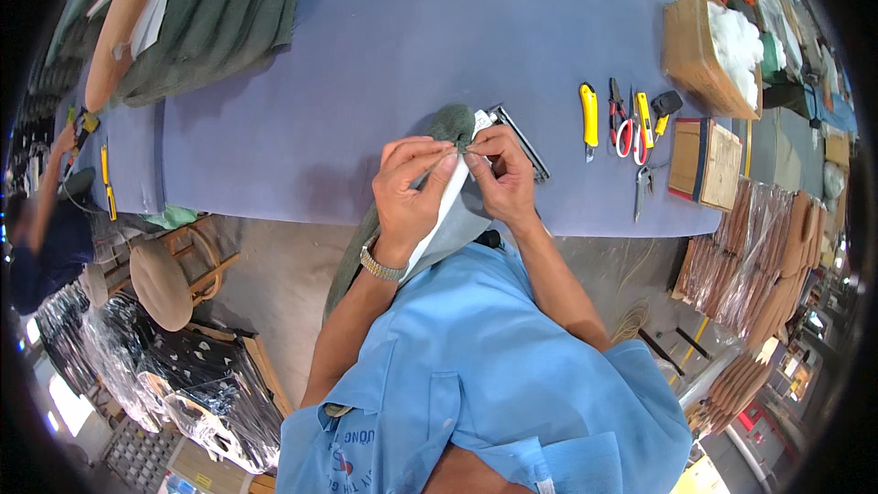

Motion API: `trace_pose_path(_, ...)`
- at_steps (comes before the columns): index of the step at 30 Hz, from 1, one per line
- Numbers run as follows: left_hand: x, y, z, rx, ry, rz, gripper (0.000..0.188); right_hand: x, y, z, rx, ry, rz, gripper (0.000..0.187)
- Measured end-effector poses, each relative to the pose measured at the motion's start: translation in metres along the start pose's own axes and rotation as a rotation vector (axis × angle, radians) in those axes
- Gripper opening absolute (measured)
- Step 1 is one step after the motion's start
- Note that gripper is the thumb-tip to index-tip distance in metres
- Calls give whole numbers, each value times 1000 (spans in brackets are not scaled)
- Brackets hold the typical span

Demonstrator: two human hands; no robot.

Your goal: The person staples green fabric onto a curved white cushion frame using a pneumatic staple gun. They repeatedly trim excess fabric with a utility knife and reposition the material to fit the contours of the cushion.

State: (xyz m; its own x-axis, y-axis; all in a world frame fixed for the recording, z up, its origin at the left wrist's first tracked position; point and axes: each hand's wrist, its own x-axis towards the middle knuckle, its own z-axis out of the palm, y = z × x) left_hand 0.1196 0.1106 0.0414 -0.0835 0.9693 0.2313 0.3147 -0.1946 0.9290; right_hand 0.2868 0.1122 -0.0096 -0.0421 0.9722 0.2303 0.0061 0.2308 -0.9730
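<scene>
One left hand (pixel 408 190): thumb and forefinger pinch a dark green fabric piece (pixel 450 124); a metal-band wristwatch (pixel 384 263) circles the wrist.
One right hand (pixel 505 178): thumb and fingers grip the same piece, right beside the left fingertips.
Fabric piece: rounded end over the blue-grey table (pixel 366 55), the rest running back toward the light blue shirt (pixel 512 338), a white strip (pixel 443 209) along it.
Black-and-silver tool (pixel 524 144): on the table, just beyond the right hand.
Tools at right: yellow utility knife (pixel 589 117) near red-handled scissors (pixel 625 136).
Cardboard box (pixel 688 53): holds white stuffing (pixel 734 41), farther right.
</scene>
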Motion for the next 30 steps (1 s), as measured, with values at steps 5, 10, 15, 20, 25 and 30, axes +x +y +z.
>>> trace_pose_path(5, -1, 5, 2, 137, -36, 150, 8, 3, -3, -2, 54, 1, 16, 11)
trace_pose_path(10, 9, 3, 6, 171, -41, 180, 10, 12, -1, -3, 114, 32, 85, 9)
trace_pose_path(15, 7, -2, 9, 90, -32, 124, 14, 11, 6, -3, 157, 77, 93, 9)
trace_pose_path(20, 5, -3, 7, 145, -43, 116, 12, 20, -7, -7, -58, 39, -10, 11)
trace_pose_path(25, 2, 5, 8, 212, -52, 131, 10, 33, 37, -105, -239, 301, 328, 28)
trace_pose_path(30, 3, 22, -3, 144, -288, 20, 17, 38, 86, -212, -46, 532, 807, 67)
